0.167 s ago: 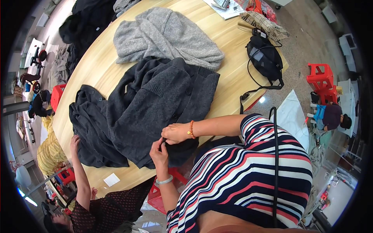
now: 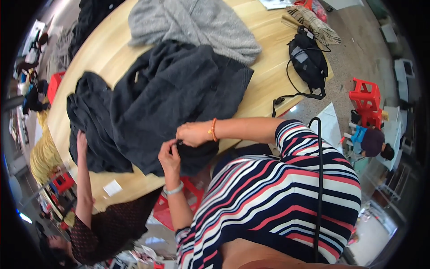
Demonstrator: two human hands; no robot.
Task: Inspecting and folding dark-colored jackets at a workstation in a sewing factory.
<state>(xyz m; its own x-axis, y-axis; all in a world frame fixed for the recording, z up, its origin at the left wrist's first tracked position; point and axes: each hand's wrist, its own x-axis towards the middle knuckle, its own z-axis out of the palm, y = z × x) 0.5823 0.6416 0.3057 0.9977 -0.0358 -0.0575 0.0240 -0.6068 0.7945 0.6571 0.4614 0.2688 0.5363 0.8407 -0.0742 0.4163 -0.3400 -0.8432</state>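
A dark grey knitted cardigan lies spread and rumpled on the wooden table. My left hand, with a pale bangle on its wrist, pinches the cardigan's near edge between thumb and fingertips. Closed just beside it, my right hand wears an orange bead bracelet and grips the same edge. A small dark bit shows between the two hands; I cannot make out whether it is a button or cloth. To the left lies another dark knitted garment, and a co-worker's hand touches its edge.
A light grey knit lies beyond the cardigan. The table also bears a black pouch with a cord at the right and a white paper square near the co-worker. Red stools stand on the floor.
The whole view has shifted, so the table and garments sit higher and further left. My hands keep their hold on the cardigan's edge. The co-worker's hand has come down onto the left garment.
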